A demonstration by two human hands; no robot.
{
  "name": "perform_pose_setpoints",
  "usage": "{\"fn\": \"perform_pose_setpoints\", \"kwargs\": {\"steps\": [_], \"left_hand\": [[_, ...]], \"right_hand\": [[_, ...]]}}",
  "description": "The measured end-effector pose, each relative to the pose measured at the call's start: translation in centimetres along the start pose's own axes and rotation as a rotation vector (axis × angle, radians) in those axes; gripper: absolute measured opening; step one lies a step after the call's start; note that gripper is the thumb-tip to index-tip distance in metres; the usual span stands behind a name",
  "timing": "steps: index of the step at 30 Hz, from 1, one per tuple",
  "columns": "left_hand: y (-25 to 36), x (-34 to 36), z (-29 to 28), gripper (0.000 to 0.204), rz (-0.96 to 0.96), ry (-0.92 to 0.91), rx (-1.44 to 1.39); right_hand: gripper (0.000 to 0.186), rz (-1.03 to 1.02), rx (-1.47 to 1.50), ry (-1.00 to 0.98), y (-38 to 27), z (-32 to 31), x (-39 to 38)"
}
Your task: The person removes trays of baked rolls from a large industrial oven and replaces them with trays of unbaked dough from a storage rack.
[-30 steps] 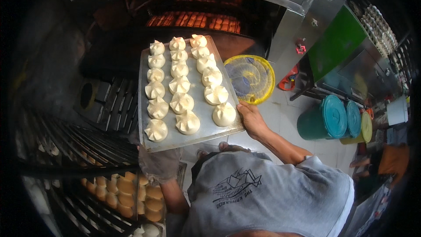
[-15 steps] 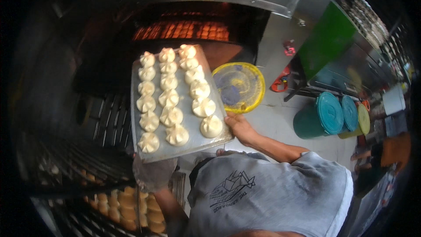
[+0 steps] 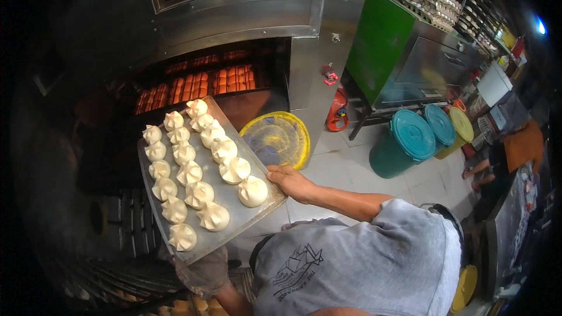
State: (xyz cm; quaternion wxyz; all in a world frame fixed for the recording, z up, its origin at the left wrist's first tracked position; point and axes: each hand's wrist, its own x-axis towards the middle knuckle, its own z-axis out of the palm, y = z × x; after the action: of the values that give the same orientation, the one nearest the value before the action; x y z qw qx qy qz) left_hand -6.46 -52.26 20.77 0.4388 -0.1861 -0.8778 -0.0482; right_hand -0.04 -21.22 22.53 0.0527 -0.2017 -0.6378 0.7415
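A metal baking tray bearing three rows of pale, pleated buns is held tilted in front of me. My right hand is closed on its right edge, thumb on top. Under the near left corner, my left hand grips the tray through a greyish mitt or cloth that hides its fingers. Just beyond the tray's far end is the oven opening, where rows of bread glow orange-red.
A yellow-rimmed round basin sits right of the tray. A red gas cylinder and lidded teal bins stand farther right, near a green-sided metal cabinet. Browned buns lie on a rack at lower left. Another person is at far right.
The tray, held in both hands, has shifted left and down in view and turned so its far end points more rightward. The view has swung, showing more of the oven front and cabinet.
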Motion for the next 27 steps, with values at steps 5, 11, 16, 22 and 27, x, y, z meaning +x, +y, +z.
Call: {"fn": "perform_pose_setpoints", "kwargs": {"steps": [5, 11, 16, 22, 27], "left_hand": [[-0.1, -0.4, 1.2, 0.079, -0.068, -0.063, -0.15], [-0.5, -3.0, 4.1, 0.066, -0.09, 0.204, -0.141], [0.4, -3.1, 3.3, 0.055, -0.109, 0.073, -0.069], [1.1, -3.0, 4.0, 0.06, -0.123, 0.152, -0.18], [-0.2, -4.5, 5.3, 0.072, -0.11, 0.177, -0.154]], "right_hand": [[0.038, -0.034, -0.058, -0.029, 1.4, -0.6, 0.8], [0.039, -0.092, -0.194, -0.04, 1.3, -1.4, 1.2], [0.043, -0.344, -0.922, 0.092, -5.4, -3.8, 0.7], [0.033, -1.461, -1.248, 0.957, -21.1, -16.1, 2.4], [0.057, -1.442, -1.54, 1.235, -31.2, -19.4, 0.7]]}}
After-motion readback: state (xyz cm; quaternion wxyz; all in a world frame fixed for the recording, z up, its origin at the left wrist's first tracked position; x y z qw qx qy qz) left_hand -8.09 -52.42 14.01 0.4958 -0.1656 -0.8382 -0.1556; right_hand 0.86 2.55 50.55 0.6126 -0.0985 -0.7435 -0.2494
